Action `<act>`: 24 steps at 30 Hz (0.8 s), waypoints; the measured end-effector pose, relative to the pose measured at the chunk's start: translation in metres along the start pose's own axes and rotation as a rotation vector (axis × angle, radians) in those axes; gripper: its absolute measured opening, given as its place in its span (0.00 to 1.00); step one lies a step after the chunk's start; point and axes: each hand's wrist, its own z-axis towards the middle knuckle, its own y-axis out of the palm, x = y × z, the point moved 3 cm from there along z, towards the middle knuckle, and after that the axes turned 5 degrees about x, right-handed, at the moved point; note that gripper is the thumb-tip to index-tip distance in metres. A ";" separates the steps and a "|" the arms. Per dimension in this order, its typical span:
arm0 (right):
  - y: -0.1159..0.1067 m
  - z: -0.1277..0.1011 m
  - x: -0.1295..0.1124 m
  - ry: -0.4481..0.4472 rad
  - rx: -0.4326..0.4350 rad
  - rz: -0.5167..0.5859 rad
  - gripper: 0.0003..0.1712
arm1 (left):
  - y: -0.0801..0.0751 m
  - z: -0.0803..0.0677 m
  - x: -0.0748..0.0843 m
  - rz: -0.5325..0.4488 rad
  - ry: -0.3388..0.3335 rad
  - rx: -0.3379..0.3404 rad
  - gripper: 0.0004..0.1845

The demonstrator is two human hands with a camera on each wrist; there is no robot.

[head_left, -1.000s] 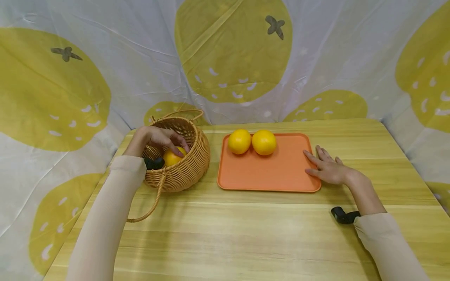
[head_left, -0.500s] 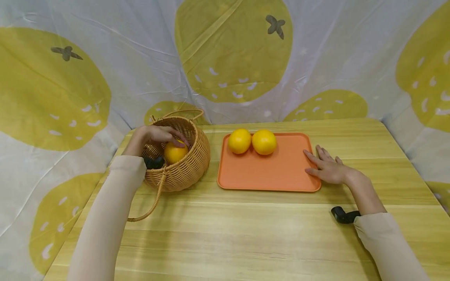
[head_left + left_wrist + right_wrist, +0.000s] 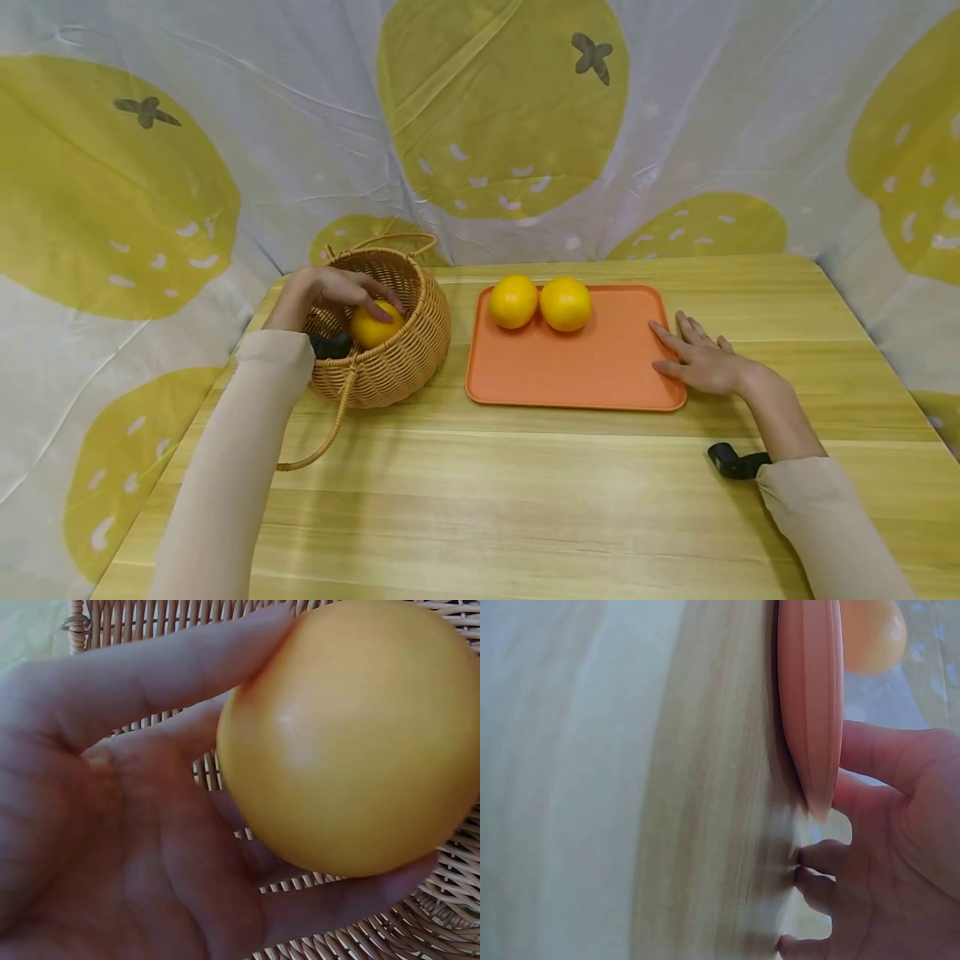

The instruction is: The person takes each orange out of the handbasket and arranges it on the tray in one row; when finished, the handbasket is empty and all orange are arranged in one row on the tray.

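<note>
Inside the tilted wicker basket (image 3: 397, 367), my left hand (image 3: 341, 287) grips an orange (image 3: 372, 327). In the left wrist view, the thumb lies along one side of the orange (image 3: 352, 742) and the other fingers reach round its far side, with the woven wall behind. Two more oranges (image 3: 513, 302) sit side by side at the back left of the orange rectangular tray (image 3: 570, 367). My right hand (image 3: 708, 362) rests at the tray's right edge with fingers spread. In the right wrist view, the thumb and a finger touch the tray's rim (image 3: 814, 712), while other fingertips meet the tabletop.
One basket handle (image 3: 330, 442) hangs down towards the front of the wooden table (image 3: 525, 500); the other handle (image 3: 401, 242) leans back near the curtain. A fruit-patterned curtain (image 3: 495, 108) stands behind and beside the table. Dark wrist devices (image 3: 737, 461) stick out from both sleeves.
The left hand has closed round the orange in the basket and raised it a little; its fingers have shifted on it. The right hand, tray and other two oranges stay put.
</note>
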 end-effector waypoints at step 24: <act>0.000 0.000 0.001 0.006 0.000 -0.024 0.45 | -0.012 -0.034 0.025 0.040 0.073 0.192 0.36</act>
